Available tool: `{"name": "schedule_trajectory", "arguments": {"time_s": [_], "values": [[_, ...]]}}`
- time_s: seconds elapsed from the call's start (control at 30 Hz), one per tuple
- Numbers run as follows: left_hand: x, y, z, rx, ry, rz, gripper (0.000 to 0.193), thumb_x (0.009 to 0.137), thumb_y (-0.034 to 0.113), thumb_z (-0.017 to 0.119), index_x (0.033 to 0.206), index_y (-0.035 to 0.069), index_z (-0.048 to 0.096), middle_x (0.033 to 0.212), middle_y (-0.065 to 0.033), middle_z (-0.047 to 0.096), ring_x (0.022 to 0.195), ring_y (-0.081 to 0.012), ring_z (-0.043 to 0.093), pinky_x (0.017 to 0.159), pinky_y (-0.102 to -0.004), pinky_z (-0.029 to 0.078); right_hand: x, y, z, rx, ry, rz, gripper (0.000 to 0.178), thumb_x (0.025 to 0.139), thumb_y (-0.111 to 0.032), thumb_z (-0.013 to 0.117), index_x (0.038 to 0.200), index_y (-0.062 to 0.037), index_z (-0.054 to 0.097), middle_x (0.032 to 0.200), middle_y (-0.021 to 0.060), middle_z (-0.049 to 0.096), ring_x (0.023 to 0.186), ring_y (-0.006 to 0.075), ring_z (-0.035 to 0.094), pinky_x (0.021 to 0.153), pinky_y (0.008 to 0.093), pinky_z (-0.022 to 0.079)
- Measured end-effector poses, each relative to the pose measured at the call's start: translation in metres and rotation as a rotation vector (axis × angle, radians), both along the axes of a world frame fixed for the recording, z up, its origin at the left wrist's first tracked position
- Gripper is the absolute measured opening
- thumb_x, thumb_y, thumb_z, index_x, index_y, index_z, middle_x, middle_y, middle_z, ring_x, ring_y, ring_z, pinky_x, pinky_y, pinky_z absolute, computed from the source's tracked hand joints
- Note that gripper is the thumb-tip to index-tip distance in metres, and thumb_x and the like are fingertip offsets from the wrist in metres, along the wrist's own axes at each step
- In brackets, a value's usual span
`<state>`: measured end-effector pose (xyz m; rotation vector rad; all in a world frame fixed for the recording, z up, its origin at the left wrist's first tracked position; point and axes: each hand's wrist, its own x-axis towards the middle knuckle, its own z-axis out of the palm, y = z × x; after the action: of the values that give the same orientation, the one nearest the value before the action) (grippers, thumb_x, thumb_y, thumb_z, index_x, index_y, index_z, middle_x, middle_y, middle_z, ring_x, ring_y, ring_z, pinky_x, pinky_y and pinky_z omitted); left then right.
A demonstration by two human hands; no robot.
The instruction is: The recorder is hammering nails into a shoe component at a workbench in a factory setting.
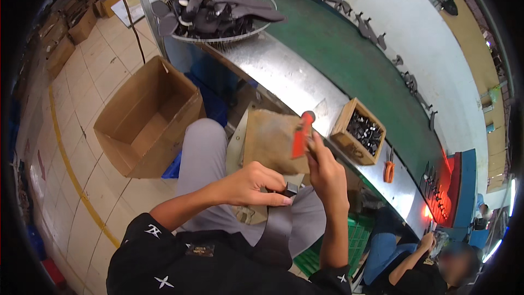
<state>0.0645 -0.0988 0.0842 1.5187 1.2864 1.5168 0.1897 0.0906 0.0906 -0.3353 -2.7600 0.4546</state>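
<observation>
My right hand [327, 175] is raised, its fingers wrapped round the handle of a red-headed hammer [300, 141], which is slightly blurred. My left hand [259, 186] pinches the end of a dark, flat, strap-like piece [277, 235] above my lap. At that end sits a small shiny metal part [290, 189], by my left thumb. The hammer head is above and apart from this piece, over a worn brown board [267, 139] in front of my knees.
A wire basket [226, 38] heaped with dark sole-shaped pieces stands on the metal bench edge [289, 71]. Along it lie a wooden box [355, 155] of small dark parts and orange-handled pliers [389, 170]. Beyond runs a green conveyor belt [333, 43]. An open carton [147, 120] stands left; a co-worker [431, 267] sits right.
</observation>
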Motion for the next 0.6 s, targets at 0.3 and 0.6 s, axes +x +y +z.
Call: {"name": "schedule_trajectory", "arguments": {"time_s": [0.3,0.6], "values": [[0.034,-0.032,0.022,-0.289,-0.405,-0.088,0.040,0.094,0.024,0.067,0.069,-0.004,0.053,0.060,-0.0069,0.041,0.058,-0.0107,0.037,0.056,-0.0306,0.033,0.003,-0.024,-0.007,0.108,-0.040,0.191,0.045,0.092,-0.026,0.066,0.132,-0.0066,0.059,0.146,0.0165,0.048,0.119,0.0324,0.054,0.095,0.0449,0.043],[0.056,-0.028,0.016,-0.451,-0.844,-0.351,0.032,0.103,0.026,0.054,0.108,-0.003,0.065,0.108,-0.0077,0.065,0.111,-0.0156,0.058,0.098,-0.0271,0.043,0.051,-0.086,-0.013,-1.639,0.324,0.373,0.054,0.092,-0.053,0.062,0.101,-0.0001,0.061,0.106,0.0160,0.060,0.107,0.0303,0.056,0.098,0.0463,0.043]]}}
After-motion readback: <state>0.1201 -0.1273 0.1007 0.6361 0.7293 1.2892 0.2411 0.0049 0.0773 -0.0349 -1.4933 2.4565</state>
